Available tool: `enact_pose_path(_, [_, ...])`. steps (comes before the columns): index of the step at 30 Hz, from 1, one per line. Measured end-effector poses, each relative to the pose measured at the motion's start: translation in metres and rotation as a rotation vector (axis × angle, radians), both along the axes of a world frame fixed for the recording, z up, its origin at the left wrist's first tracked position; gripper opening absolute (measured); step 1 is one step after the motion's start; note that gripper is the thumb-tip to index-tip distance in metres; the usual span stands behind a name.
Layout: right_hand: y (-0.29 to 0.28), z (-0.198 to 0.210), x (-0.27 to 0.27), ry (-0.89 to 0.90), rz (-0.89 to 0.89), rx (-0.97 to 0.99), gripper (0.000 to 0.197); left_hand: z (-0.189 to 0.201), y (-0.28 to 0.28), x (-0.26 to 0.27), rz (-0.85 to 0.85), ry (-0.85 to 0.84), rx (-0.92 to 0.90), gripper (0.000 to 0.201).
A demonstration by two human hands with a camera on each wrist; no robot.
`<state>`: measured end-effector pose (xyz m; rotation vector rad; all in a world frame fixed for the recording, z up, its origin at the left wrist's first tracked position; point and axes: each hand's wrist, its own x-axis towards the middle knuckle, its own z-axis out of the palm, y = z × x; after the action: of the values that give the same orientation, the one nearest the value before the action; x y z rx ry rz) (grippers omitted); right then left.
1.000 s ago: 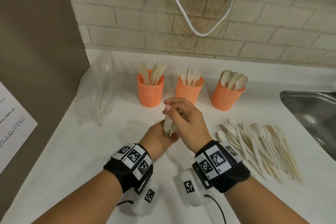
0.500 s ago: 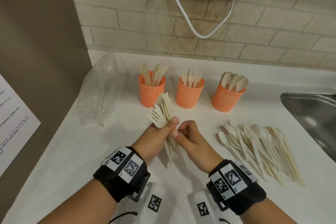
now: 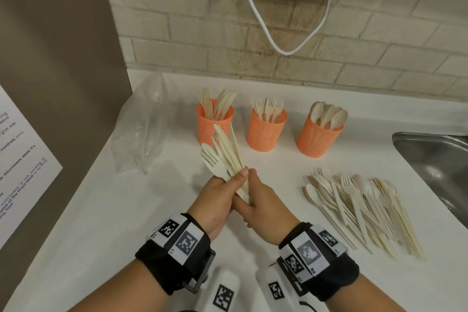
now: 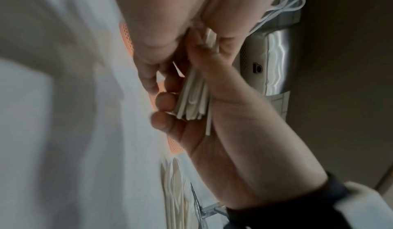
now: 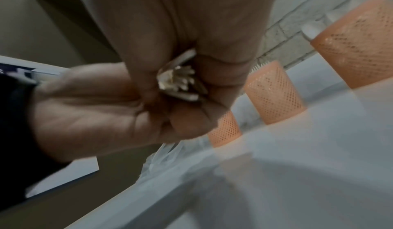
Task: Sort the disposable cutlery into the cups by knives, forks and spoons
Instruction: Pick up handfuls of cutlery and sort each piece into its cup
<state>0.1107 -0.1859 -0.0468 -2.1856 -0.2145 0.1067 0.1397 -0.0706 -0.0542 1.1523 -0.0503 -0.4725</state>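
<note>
Both hands (image 3: 235, 200) now clasp cutlery bundle (image 3: 228, 157)

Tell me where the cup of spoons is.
In the head view, the spoon cup stands rightmost of the three orange cups, beside the fork cup and left of the sink.

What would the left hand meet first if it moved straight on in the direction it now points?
Probably the knife cup. The left hand points away and slightly right, and the bundle it grips already reaches toward that cup's front wall. How far apart they are is unclear.
</note>
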Motion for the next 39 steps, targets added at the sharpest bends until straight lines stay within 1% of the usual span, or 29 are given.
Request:
enact_pose_path(2, [-0.007, 0.008, -0.002, -0.014, 0.048, -0.1, 0.028, 0.0, 0.005, 0.003, 0.022, 0.038, 0.008, 0.026])
enact_pose_path(3, [-0.011, 0.011, -0.003, -0.035, 0.026, -0.155, 0.029, -0.001, 0.009, 0.005, 0.03, 0.048, 0.008, 0.026])
enact_pose_path(4, [-0.016, 0.013, -0.003, -0.05, -0.035, -0.18, 0.03, -0.002, 0.012, 0.006, 0.029, 0.049, 0.014, 0.027])
enact_pose_path(5, [-0.02, 0.015, -0.002, -0.069, -0.107, -0.16, 0.029, -0.003, 0.014, 0.008, 0.023, 0.043, 0.029, 0.027])
enact_pose_path(7, [-0.024, 0.018, 0.002, -0.107, -0.209, -0.069, 0.024, -0.007, 0.017, 0.009, 0.0, 0.011, 0.081, 0.028])
enact_pose_path(8, [-0.023, 0.02, 0.005, -0.103, -0.229, -0.025, 0.02, -0.008, 0.016, 0.007, -0.017, -0.003, 0.097, 0.029])
enact_pose_path(10, [-0.017, 0.024, 0.01, -0.034, -0.202, 0.092, 0.015, -0.009, 0.014, 0.002, -0.06, -0.031, 0.112, 0.034])
enact_pose_path(12, [-0.01, 0.021, 0.013, 0.064, -0.165, 0.234, 0.019, -0.01, 0.012, -0.003, -0.103, -0.061, 0.112, 0.028])
enact_pose_path(14, [-0.008, 0.017, 0.014, 0.156, -0.209, 0.359, 0.023, -0.011, 0.011, -0.005, -0.121, -0.055, 0.103, 0.022])
enact_pose_path(17, [-0.006, 0.013, 0.012, 0.209, -0.281, 0.488, 0.02, -0.014, 0.014, -0.005, -0.129, -0.031, 0.107, 0.023])
enact_pose_path(20, [-0.002, 0.013, 0.01, 0.172, -0.359, 0.576, 0.019, -0.012, 0.016, -0.006, -0.126, -0.007, 0.105, 0.023])
enact_pose_path(22, [-0.003, 0.015, 0.011, 0.079, -0.466, 0.603, 0.021, -0.013, 0.018, -0.006, -0.087, 0.014, 0.137, 0.019])
enact_pose_path(24, [-0.009, 0.017, 0.012, 0.006, -0.52, 0.606, 0.023, -0.017, 0.02, -0.004, -0.051, 0.01, 0.191, 0.019])
enact_pose_path(26, [-0.012, 0.018, 0.009, 0.007, -0.466, 0.489, 0.026, -0.018, 0.022, -0.003, -0.042, -0.007, 0.217, 0.021])
enact_pose_path(28, [-0.009, 0.018, 0.005, 0.057, -0.35, 0.35, 0.026, -0.017, 0.022, -0.002, -0.07, -0.062, 0.218, 0.022])
enact_pose_path(30, [-0.004, 0.014, 0.004, 0.112, -0.276, 0.317, 0.025, -0.017, 0.02, -0.002, -0.122, -0.15, 0.228, 0.024])
enact_pose_path(32, [-0.001, 0.009, 0.006, 0.133, -0.273, 0.321, 0.032, -0.017, 0.019, -0.004, -0.141, -0.205, 0.25, 0.025])
enact_pose_path(33, [-0.001, 0.008, 0.007, 0.139, -0.288, 0.342, 0.032, -0.018, 0.019, -0.004, -0.135, -0.219, 0.266, 0.026])
enact_pose_path(35, [0.001, 0.007, 0.007, 0.158, -0.311, 0.396, 0.027, -0.018, 0.02, -0.004, -0.114, -0.221, 0.27, 0.026])
enact_pose_path(37, [0.002, 0.008, 0.006, 0.161, -0.315, 0.455, 0.017, -0.017, 0.021, -0.005, -0.109, -0.219, 0.265, 0.027])
enact_pose_path(39, [0.003, 0.009, 0.004, 0.139, -0.316, 0.496, 0.014, -0.017, 0.022, -0.004, -0.103, -0.222, 0.254, 0.03])
